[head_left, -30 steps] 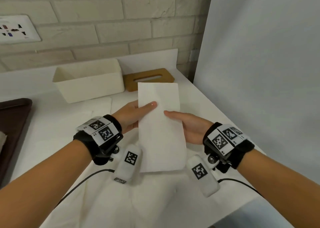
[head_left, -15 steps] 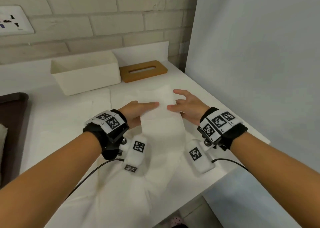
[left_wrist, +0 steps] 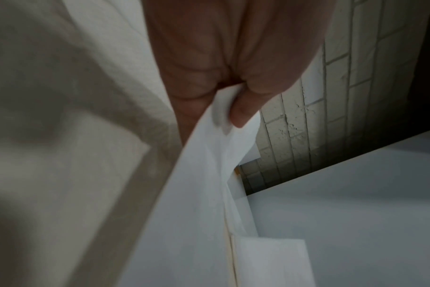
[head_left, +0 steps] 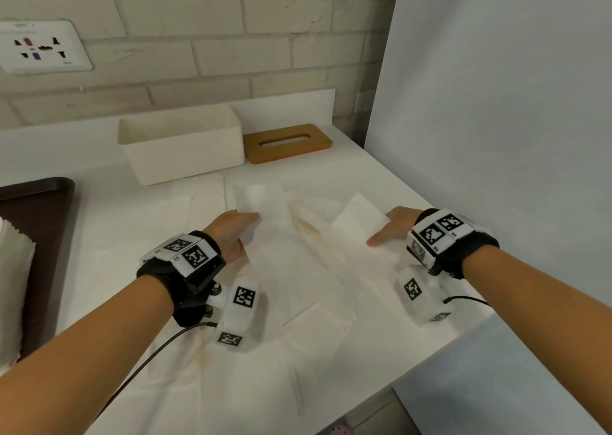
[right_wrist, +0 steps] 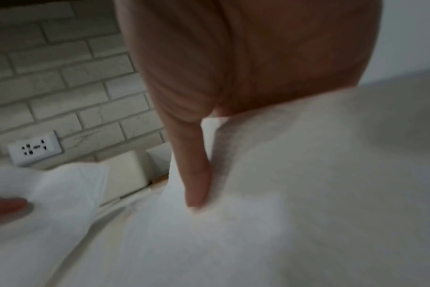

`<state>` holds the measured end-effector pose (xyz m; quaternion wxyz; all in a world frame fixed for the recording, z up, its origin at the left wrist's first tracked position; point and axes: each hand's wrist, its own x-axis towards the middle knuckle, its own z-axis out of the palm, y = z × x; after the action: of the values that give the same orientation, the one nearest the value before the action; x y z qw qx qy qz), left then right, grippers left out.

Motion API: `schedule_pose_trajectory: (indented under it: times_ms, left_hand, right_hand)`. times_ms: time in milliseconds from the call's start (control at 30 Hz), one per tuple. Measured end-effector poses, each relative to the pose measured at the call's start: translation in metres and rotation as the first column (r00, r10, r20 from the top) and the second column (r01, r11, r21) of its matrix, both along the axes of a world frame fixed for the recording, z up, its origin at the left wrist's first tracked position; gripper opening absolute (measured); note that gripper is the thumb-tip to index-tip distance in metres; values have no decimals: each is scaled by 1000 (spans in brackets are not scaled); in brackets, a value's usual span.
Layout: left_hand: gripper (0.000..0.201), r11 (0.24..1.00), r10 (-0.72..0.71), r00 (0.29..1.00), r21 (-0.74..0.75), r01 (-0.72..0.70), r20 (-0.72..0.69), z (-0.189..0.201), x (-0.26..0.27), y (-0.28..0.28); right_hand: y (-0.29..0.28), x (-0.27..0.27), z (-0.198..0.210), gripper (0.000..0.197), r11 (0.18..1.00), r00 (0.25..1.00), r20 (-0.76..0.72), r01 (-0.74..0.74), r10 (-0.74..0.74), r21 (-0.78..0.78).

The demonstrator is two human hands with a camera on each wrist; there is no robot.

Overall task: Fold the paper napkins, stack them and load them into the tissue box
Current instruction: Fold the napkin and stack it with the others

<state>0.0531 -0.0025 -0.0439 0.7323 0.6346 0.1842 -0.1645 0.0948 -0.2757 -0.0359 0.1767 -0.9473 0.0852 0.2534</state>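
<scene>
A white paper napkin [head_left: 298,255] is spread wide between my two hands, low over the table. My left hand [head_left: 246,227] pinches its left edge, which curls up. In the left wrist view the thumb and fingers [left_wrist: 243,114] clamp that napkin [left_wrist: 204,194]. My right hand [head_left: 385,231] holds the right edge, where a flap stands up. The right wrist view shows the thumb [right_wrist: 197,184] lying on top of the napkin [right_wrist: 295,194], with the fingers hidden beneath. The white tissue box [head_left: 185,150] stands open at the back, its wooden slotted lid [head_left: 288,143] lying to its right.
More white napkins [head_left: 318,332] lie flat over the white table [head_left: 99,236]. A dark brown tray [head_left: 43,216] at the left edge holds a stack of napkins [head_left: 13,262]. A white panel [head_left: 496,136] closes the right side. The table's front edge runs diagonally at bottom right.
The napkin was held upright as a narrow strip; my hands have lowered it and moved apart, and it now lies opened out wide between them.
</scene>
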Motion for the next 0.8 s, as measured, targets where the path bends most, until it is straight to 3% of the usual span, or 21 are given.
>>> schedule_pose_trajectory:
  times_ms: [67, 133, 233, 300, 467, 633, 700, 800]
  left_hand:
    - [19, 999, 21, 1000, -31, -21, 10, 1, 1, 2]
    - [25, 997, 33, 999, -65, -32, 22, 4, 2, 3]
    - [27, 990, 24, 999, -139, -19, 36, 11, 4, -2]
    - [28, 983, 12, 998, -181, 0, 65, 17, 6, -7]
    - [30, 948, 26, 986, -318, 27, 163, 30, 6, -13]
    - [65, 904, 148, 980, -421, -79, 133, 36, 3, 1]
    - [68, 921, 143, 978, -384, -75, 153, 39, -1, 5]
    - [54, 968, 118, 978, -238, -75, 172, 43, -4, 9]
  right_hand:
    - [2, 3, 20, 63, 977, 999, 36, -9, 1, 213]
    - [10, 1, 44, 45, 887, 993, 120, -49, -7, 459]
    - [35, -6, 71, 20, 553, 997, 59, -26, -42, 833]
    - [55, -4, 75, 19, 434, 1000, 18, -18, 5, 901]
    - [98, 1, 53, 34, 584, 999, 39, -40, 15, 810]
    - [118, 12, 49, 34, 593, 995, 56, -97, 87, 799]
    - [126, 17, 51, 33, 594, 989, 73, -138, 131, 793]
    - [139, 22, 54, 33, 583, 975, 99, -200, 200, 787]
